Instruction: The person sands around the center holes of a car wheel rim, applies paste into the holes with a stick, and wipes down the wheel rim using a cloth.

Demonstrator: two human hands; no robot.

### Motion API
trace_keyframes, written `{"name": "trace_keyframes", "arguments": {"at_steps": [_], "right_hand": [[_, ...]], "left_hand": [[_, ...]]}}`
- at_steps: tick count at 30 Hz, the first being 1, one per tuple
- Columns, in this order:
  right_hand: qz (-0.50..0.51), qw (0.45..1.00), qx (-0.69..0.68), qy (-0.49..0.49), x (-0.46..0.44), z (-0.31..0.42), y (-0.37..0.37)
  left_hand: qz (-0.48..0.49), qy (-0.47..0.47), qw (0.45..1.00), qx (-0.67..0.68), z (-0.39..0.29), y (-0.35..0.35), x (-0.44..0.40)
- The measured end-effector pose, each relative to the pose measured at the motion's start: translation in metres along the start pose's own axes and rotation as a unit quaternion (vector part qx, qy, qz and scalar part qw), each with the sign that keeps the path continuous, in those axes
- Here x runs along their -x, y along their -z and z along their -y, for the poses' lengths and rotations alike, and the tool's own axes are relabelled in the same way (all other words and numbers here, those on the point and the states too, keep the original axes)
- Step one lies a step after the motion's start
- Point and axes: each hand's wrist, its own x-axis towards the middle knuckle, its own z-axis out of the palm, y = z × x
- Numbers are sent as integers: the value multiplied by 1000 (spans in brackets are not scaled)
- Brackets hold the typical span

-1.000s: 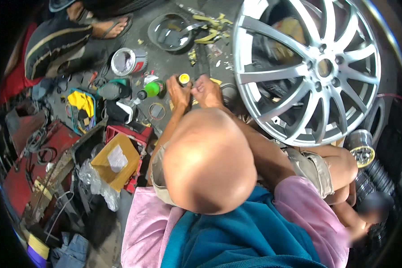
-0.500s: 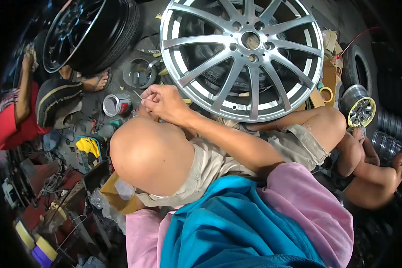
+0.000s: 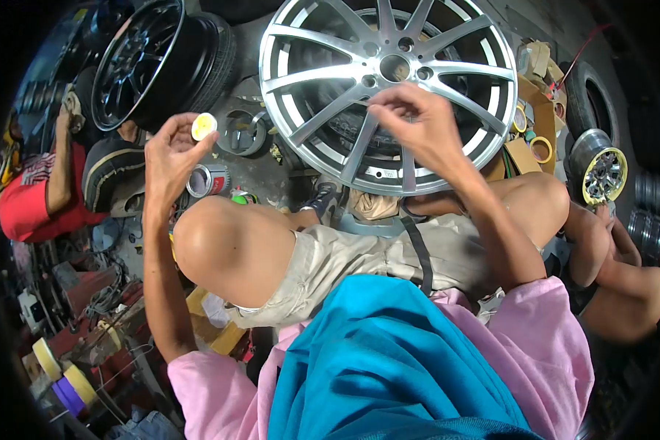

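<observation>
My left hand (image 3: 170, 158) is raised above my left knee, thumb and fingers closed on a small round white disc (image 3: 204, 127) with a yellow middle. My right hand (image 3: 422, 121) hovers over the large silver wheel rim (image 3: 367, 139), near its hub, with thumb and forefinger pinched together. Whatever is in that pinch is too small to make out. The rim lies face up in front of me, its many spokes shiny and bare.
An open can (image 3: 216, 180) and a metal ring (image 3: 242, 132) stand left of the rim. A black wheel with a tyre (image 3: 205, 70) is at upper left, near a person in red (image 3: 33, 198). At right are tape rolls (image 3: 541, 149) and another person handling a yellow-edged rim (image 3: 605, 176).
My right hand has moved from beside my left knee, where it held a thin pointed piece, to over the rim. My left hand has come up into view with the disc.
</observation>
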Motion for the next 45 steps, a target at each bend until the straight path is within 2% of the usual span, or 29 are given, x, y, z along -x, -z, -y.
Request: {"name": "trace_keyframes", "arguments": {"at_steps": [3, 4, 6, 11, 15, 16, 18, 20, 22, 28, 36, 38, 42, 45], "right_hand": [[-44, 998, 24, 42, -5, 19, 21], [-47, 993, 59, 87, -9, 24, 25], [-35, 989, 86, 117, -14, 42, 24], [18, 969, 62, 238, -30, 85, -11], [67, 952, 69, 291, -45, 103, -40], [86, 940, 102, 314, -49, 108, -44], [109, 925, 134, 338, -55, 112, -53], [128, 912, 168, 352, -59, 113, -60], [139, 910, 176, 350, -59, 113, -66], [133, 916, 189, 327, -56, 109, -83], [134, 946, 115, 270, -57, 96, -91], [132, 947, 111, 270, -56, 96, -90], [153, 948, 107, 259, -54, 98, -83], [159, 961, 67, 216, -54, 100, -74]], "left_hand": [[42, 4, 999, -20, -41, 4, -4], [45, -6, 999, -14, -49, 2, -4], [54, -9, 998, -30, -63, -1, -1], [81, -67, 991, -84, -78, -2, 9], [88, -55, 991, -81, -92, 2, 17], [85, -52, 992, -80, -91, 2, 18], [98, -106, 981, -131, -87, 4, 18], [99, -97, 981, -135, -87, 2, 22], [82, -135, 976, -152, -84, -2, 25], [62, -120, 979, -152, -74, -2, 31], [69, -118, 981, -136, -74, -8, 27], [54, -131, 986, -89, -75, -11, 27], [57, -153, 982, -90, -75, -14, 23], [94, -117, 982, -118, -80, -14, 18]]}}
